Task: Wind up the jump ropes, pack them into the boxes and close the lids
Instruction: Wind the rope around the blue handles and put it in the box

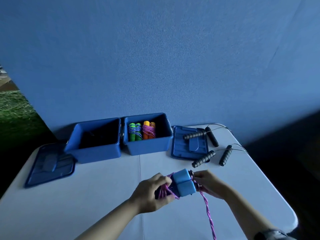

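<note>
Purple braided rope (208,212) trails toward the camera from 2 blue block-shaped handles (183,183) lying side by side, long axes across the view, held just above the white bench (103,196). Left hand (152,192) grips the wound turns; right hand (209,184) pinches the rope's end. Behind stand 2 open blue plastic boxes (147,146), 2 lids (188,144), 2 wound ropes inside the right-hand box, 2 black ropes with foam handles (204,158).

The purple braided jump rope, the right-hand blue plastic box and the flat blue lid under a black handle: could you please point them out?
purple braided jump rope (208,211): head view, loose strand.
right-hand blue plastic box (149,147): head view, front wall.
flat blue lid (181,148): head view, bare left part.
</note>
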A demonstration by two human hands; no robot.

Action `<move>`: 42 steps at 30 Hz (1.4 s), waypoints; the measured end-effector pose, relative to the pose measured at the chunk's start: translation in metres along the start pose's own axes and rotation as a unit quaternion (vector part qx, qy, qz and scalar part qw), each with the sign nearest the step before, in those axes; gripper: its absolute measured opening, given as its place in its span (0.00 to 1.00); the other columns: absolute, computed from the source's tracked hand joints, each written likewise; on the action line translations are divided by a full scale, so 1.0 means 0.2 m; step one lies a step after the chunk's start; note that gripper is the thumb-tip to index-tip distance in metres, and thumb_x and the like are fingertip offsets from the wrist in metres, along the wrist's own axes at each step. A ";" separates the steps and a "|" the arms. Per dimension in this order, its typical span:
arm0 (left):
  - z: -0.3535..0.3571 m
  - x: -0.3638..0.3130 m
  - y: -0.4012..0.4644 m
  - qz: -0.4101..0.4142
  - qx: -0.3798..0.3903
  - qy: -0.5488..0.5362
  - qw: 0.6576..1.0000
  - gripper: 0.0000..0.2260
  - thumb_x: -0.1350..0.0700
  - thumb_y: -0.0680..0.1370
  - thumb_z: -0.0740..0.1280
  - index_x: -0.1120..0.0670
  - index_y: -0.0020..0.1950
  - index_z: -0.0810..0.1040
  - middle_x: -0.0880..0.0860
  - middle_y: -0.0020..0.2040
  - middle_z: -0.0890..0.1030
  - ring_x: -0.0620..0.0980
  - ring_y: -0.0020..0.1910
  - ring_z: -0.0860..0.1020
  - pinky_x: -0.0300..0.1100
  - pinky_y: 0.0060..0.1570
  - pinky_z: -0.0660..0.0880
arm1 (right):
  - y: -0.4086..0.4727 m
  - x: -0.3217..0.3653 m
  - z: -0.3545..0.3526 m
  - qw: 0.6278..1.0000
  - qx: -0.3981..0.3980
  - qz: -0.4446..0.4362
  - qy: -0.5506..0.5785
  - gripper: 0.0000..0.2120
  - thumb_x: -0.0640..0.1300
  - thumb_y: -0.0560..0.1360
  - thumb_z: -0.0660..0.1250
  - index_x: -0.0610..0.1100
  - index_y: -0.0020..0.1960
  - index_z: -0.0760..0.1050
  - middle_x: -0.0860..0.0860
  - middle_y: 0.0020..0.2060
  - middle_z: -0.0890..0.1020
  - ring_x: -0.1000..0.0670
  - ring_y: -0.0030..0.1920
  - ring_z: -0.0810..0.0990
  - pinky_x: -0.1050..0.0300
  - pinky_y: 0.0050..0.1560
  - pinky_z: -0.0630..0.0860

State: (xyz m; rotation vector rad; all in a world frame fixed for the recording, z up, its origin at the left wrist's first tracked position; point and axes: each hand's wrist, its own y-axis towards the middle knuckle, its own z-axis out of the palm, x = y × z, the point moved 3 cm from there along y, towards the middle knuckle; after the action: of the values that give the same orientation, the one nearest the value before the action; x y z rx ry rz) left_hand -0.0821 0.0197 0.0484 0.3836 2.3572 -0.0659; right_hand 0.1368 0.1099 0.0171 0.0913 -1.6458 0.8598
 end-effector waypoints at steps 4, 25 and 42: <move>0.01 -0.02 0.02 -0.119 -0.019 -0.086 0.989 0.16 0.33 0.70 0.68 0.42 0.42 0.69 0.43 0.41 0.76 0.39 0.31 0.76 0.32 0.31 0.71 | -0.03 -0.05 0.07 1.000 -0.008 -0.003 -0.023 0.12 0.32 0.77 0.61 0.38 0.39 0.79 0.46 0.32 0.77 0.53 0.31 0.72 0.61 0.36 0.71; -0.06 0.32 0.15 -0.308 -0.207 0.007 0.929 0.15 0.42 0.73 0.64 0.40 0.57 0.64 0.49 0.46 0.80 0.56 0.46 0.78 0.43 0.39 0.68 | -0.10 -0.15 0.54 0.940 -0.005 -0.038 -0.339 0.11 0.47 0.79 0.57 0.46 0.45 0.76 0.51 0.29 0.74 0.51 0.27 0.72 0.58 0.35 0.70; 0.26 0.05 0.11 0.043 0.048 0.204 0.977 0.27 0.40 0.78 0.44 0.47 0.73 0.65 0.53 0.52 0.78 0.55 0.48 0.78 0.44 0.46 0.74 | -0.09 0.16 0.09 0.878 -0.056 -0.097 -0.465 0.07 0.48 0.77 0.62 0.48 0.45 0.78 0.51 0.42 0.82 0.50 0.43 0.79 0.53 0.47 0.76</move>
State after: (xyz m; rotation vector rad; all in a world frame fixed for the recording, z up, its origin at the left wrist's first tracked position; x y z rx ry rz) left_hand -0.0479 0.0342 0.0054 0.5939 2.7454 -0.0649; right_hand 0.1211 0.0987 0.0527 0.6663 -2.5210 0.5750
